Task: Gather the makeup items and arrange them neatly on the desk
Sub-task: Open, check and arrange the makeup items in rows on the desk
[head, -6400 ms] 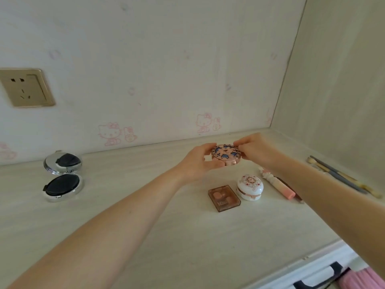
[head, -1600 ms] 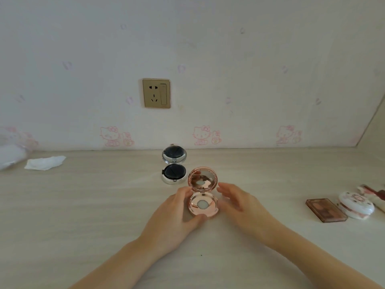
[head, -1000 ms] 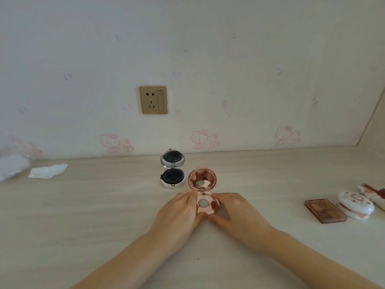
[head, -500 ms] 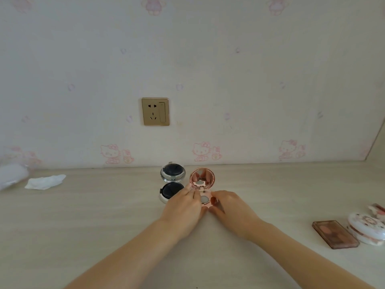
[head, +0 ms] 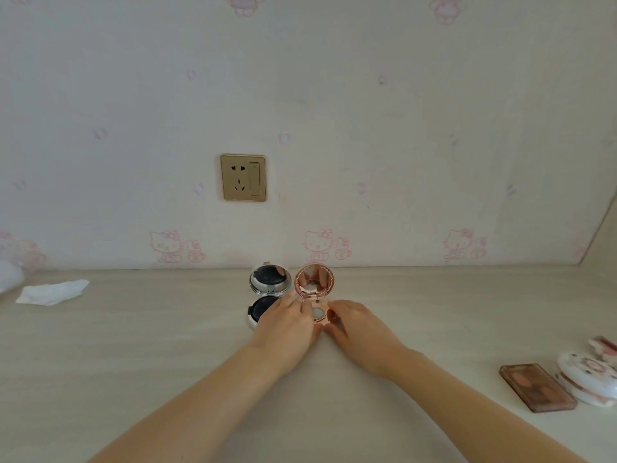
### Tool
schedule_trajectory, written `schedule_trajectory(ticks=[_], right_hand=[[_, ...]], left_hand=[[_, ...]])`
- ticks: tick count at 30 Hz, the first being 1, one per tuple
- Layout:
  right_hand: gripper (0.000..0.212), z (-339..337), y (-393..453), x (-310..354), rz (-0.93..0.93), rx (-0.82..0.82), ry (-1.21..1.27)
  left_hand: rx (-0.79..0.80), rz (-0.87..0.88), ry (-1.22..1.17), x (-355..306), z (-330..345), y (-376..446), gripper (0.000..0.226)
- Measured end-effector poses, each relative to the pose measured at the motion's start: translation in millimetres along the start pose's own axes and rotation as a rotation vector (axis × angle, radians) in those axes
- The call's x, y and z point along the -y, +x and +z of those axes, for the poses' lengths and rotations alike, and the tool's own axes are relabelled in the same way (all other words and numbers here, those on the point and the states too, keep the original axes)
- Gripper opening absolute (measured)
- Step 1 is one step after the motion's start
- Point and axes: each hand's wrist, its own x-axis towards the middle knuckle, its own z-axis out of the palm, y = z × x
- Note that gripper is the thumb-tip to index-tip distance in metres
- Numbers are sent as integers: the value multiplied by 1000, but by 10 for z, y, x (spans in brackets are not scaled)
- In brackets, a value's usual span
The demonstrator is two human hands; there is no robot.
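A rose-gold round compact (head: pixel 314 283) stands open on the desk, mirror lid upright, near the wall. My left hand (head: pixel 287 324) and my right hand (head: pixel 359 325) both grip its base from either side. Right beside it on the left sits an open silver compact (head: pixel 269 280) with a dark inside; my left hand covers part of its lower half. Far right lie a brown eyeshadow palette (head: pixel 537 386), a white round patterned case (head: pixel 589 379) and a pink-and-white item (head: pixel 606 345) cut off by the frame edge.
A crumpled white tissue (head: pixel 51 291) lies at the far left of the desk (head: pixel 133 362), with something white (head: pixel 8 274) at the edge beyond it. A gold wall socket (head: pixel 243 177) is on the wallpapered wall. A side panel closes the right end.
Both hands slid the open rose-gold compact back across the desk until it stands next to the silver compact. The view tilted up.
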Motion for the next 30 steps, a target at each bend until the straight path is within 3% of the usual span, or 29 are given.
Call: schedule_trajectory(ticks=[3,6,10,14,23,30], right_hand=[[29,-19,-8,34,-13,-11,-31],[42,-21,-65,59,-17,-17,-54],[58,-24,-212,46,-46,-9,-240],[60,-241,-507,8,-25,-4,-325],[55,-783,-1276,-389,1,-20,-462],[49,-1238,-1808,-861,119,-95,-433]], left_hand=[[43,-29,-27,-6,-9,-23,42],[18,-28,-8,-35,-47,-36,50],[-71,55,-97,-145,-184,-124,42],[-144,86,-180,-262,-294,-185,29],[-1,89,-321,-982,-362,-122,41],[46,131,-506,-1771,-327,108,41]])
